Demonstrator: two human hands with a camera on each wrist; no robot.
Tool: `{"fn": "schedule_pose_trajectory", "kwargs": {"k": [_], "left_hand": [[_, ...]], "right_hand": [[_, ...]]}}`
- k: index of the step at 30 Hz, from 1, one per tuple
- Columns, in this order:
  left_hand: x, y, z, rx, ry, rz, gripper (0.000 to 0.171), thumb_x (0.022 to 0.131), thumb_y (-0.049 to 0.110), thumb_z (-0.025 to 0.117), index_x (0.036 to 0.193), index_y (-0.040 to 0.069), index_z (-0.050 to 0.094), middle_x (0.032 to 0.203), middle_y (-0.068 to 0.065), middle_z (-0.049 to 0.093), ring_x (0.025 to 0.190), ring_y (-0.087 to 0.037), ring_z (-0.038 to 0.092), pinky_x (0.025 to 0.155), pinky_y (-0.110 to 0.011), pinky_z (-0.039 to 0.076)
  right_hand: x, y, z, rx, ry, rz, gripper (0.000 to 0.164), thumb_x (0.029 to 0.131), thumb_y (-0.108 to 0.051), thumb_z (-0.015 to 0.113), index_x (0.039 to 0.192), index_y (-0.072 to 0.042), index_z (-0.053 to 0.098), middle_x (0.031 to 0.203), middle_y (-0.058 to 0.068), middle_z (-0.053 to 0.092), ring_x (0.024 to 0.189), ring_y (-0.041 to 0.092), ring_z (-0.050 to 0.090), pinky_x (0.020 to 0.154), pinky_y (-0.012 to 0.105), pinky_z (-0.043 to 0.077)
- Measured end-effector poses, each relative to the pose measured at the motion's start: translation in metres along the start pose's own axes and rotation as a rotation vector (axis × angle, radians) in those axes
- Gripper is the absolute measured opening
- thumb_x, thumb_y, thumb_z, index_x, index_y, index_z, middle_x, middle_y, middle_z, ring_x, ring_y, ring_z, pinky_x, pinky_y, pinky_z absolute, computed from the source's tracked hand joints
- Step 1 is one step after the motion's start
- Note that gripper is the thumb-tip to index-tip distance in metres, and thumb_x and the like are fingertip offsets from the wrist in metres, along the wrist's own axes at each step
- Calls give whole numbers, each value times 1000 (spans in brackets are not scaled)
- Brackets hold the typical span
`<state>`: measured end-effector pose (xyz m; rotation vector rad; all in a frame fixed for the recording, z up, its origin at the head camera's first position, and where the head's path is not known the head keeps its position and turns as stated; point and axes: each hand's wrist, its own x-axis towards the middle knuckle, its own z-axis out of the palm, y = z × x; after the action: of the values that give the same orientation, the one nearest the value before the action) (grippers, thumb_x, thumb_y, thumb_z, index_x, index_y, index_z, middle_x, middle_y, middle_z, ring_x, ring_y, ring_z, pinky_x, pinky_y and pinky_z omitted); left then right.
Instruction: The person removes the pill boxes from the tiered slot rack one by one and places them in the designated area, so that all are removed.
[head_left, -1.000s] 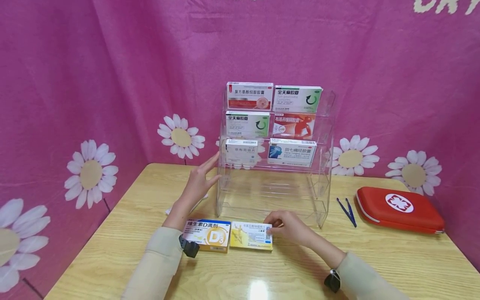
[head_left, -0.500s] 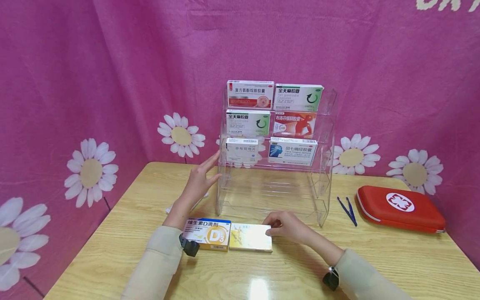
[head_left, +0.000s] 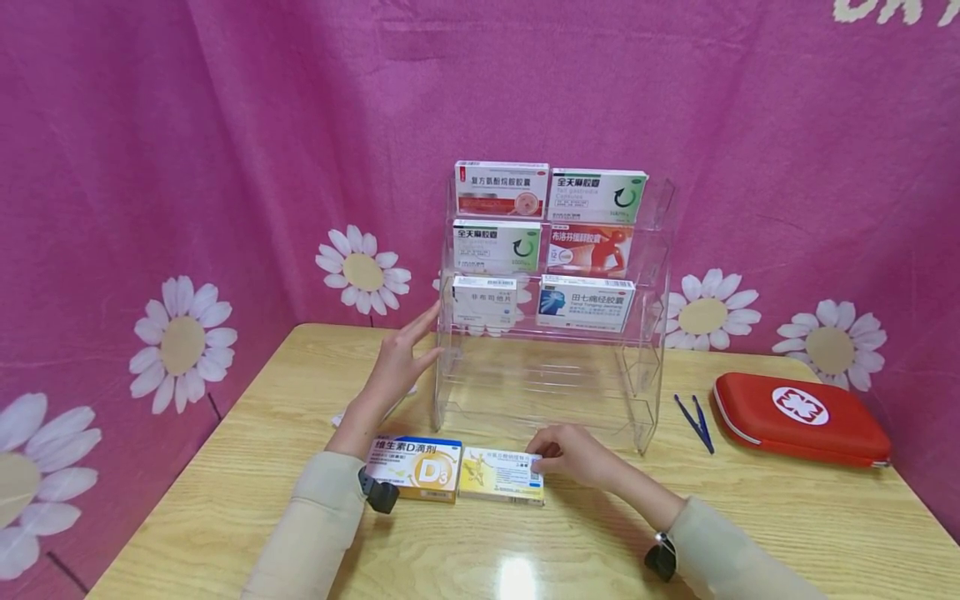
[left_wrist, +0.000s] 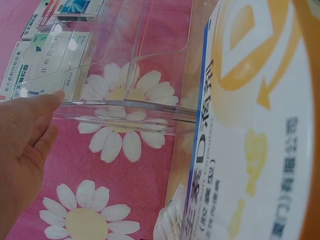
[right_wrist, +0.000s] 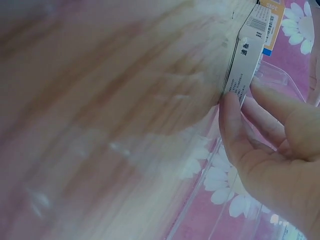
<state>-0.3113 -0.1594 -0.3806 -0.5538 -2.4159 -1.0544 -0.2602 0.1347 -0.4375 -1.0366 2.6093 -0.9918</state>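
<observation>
My left hand (head_left: 395, 364) touches the left side of a clear acrylic display rack (head_left: 540, 392), its fingers fairly straight; the left wrist view shows the fingertips at the rack's edge. My right hand (head_left: 573, 454) pinches the right end of a yellow-and-white medicine box (head_left: 495, 477) in front of the rack. In the right wrist view the thumb and fingers hold that box (right_wrist: 245, 62) by its end. Just to its left lies an orange, white and blue vitamin D box (head_left: 416, 468), partly behind the left wrist strap.
Several medicine boxes fill the three upper tiers of the rack, including a blue-and-white box (head_left: 585, 304) and a red box (head_left: 588, 250). To the right lie blue tweezers (head_left: 696, 423) and a red first-aid case (head_left: 802, 419). A clear plastic packet (left_wrist: 170, 215) lies behind the left arm.
The yellow-and-white box tilts slightly in my right hand: glare covered its face half a second ago, and its print shows again now. My left hand keeps its place at the rack.
</observation>
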Motion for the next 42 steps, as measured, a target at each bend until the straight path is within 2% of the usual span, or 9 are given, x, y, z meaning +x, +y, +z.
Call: {"fn": "schedule_pose_trajectory", "kwargs": {"k": [4,7,12,19,26,28,34,37,42], "left_hand": [[0,0,0,8,1,-1,69,88,3,69,150,11,40,151,-13,45,122,-36,60,102,-41,53],[0,0,0,10,-4,-10,69,89,4,69,150,12,39,152,-12,45,124,-35,60,104,-41,52],[-2,0,1,0,-16,-26,70,89,5,69,151,14,38,153,-11,43,128,-34,57,105,-41,51],[-2,-1,0,7,-10,-21,70,88,5,69,151,14,38,153,-11,44,128,-34,57,105,-42,51],[-2,0,-2,3,-8,-11,69,89,5,69,150,12,38,152,-13,45,128,-34,57,105,-41,51],[-1,0,-1,3,-8,-10,69,88,4,69,150,12,39,152,-14,45,127,-35,58,105,-42,51],[-1,1,0,3,-12,-13,70,88,3,69,150,12,39,152,-13,45,128,-34,57,104,-42,51],[-1,2,0,4,-13,-14,70,88,3,69,150,12,38,152,-13,45,128,-34,57,105,-42,51],[0,2,-1,4,-10,-10,69,88,3,69,150,11,39,151,-14,45,126,-35,58,105,-43,51]], "right_hand": [[0,1,0,6,4,6,12,85,-8,74,94,0,72,84,7,73,73,0,60,64,13,51],[-1,1,0,-2,41,9,16,85,-9,74,95,2,71,85,9,72,75,3,62,65,14,54],[-6,-2,-2,-74,149,-19,19,86,-11,73,98,3,71,88,10,72,76,7,63,68,19,58],[-12,-9,-12,-216,320,-94,24,86,-12,73,107,-1,68,101,13,69,86,26,68,75,35,62],[-9,-6,-39,-359,588,-231,36,77,-10,81,110,-2,68,106,14,67,97,29,68,80,42,62],[-7,-5,-49,-380,652,-246,39,75,-8,82,111,-1,68,107,14,67,101,30,66,83,44,61],[-1,-2,-82,-405,811,-220,42,76,-3,81,114,2,65,110,19,66,99,33,65,87,48,59],[3,0,-98,-412,884,-210,41,78,-1,79,116,4,64,113,22,63,106,38,61,90,50,56],[11,4,-121,-454,953,-167,40,81,-6,78,117,4,62,116,25,59,108,40,55,93,54,53]]}}
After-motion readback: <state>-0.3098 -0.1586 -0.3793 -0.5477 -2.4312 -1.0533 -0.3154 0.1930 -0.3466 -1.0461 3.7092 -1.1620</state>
